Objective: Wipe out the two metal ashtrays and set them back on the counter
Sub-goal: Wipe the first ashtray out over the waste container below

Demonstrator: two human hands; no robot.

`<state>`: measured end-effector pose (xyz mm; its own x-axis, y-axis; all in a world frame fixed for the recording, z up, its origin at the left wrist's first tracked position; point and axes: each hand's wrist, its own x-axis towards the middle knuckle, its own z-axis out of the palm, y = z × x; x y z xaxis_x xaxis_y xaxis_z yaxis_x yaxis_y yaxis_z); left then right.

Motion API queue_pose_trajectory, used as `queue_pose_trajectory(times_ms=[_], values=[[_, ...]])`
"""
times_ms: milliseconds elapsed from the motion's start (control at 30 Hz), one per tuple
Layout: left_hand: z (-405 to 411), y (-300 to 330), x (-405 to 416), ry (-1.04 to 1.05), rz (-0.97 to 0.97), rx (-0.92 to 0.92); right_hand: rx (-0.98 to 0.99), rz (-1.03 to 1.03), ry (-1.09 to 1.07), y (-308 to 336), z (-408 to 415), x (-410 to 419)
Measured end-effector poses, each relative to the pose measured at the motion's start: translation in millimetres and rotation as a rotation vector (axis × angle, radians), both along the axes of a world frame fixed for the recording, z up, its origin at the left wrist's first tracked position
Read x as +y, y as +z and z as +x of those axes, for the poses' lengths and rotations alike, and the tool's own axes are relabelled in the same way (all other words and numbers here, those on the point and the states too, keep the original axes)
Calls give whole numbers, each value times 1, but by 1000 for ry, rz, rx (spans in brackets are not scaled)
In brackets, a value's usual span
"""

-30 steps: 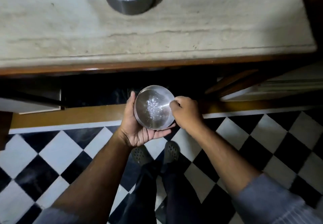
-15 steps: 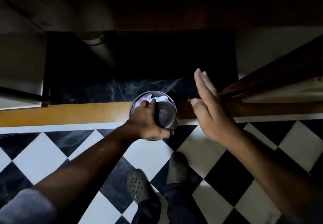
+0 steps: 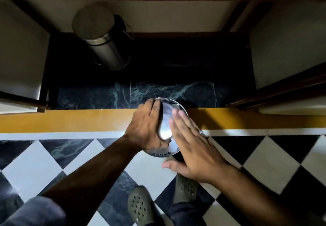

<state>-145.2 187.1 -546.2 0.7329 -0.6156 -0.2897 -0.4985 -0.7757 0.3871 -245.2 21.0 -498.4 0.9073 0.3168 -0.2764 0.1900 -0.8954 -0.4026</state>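
Left hand [image 3: 147, 125]: grip closed around the rim of the metal ashtray [image 3: 166, 128], fingers over its far edge.
Right hand [image 3: 192, 146]: flat, fingers straight and spread wide, laid against the ashtray's near-right side; grasps nothing.
Ashtray: held in the air above the yellow-brown ledge [image 3: 70, 121], tilted; something pale shows at its top edge, unclear.
Bin [image 3: 102, 38]: steel, lidded, in the dark recess, well apart.
Floor [image 3: 269, 162]: black-and-white checks; two shoes below.

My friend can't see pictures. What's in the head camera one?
A left hand holds a shiny metal ashtray while the flat, open right hand rests on it, above a checkered floor. A steel bin stands behind.
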Motion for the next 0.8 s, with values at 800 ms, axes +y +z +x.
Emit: queue_pose_trajectory(times_ms=[800], values=[[-1,-37,16,-96,-158,16,-166,-203,-3,-46,5,21]])
